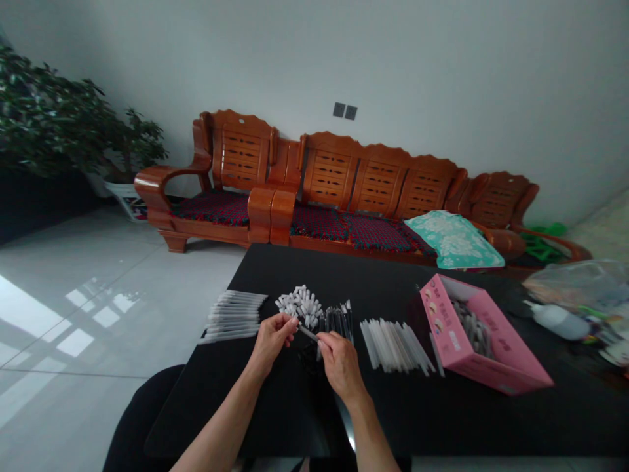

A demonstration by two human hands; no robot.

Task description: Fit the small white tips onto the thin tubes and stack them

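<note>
Between my two hands is a slim, pale pen (pixel 307 334), held low over the table and slanting down to the right. My left hand (pixel 274 337) pinches its left end, the fingertips bent close together. Fingers of my right hand (pixel 338 362) are closed round the other end. Just beyond lies a heap of short white caps (pixel 299 303). Dark thin refills (pixel 338 319) with pale tips lie side by side behind my right hand. To the right is a row of translucent white barrels (pixel 394 345). Capped pens (pixel 234 316) lie in a neat row left of my hands.
An open pink box (pixel 491 331) with grey-white pieces inside stands on the black table (pixel 275 262). Past it are a white bottle (pixel 560 320) and a clear plastic bag (pixel 580 282). A wooden sofa (pixel 280 216) stands behind the table.
</note>
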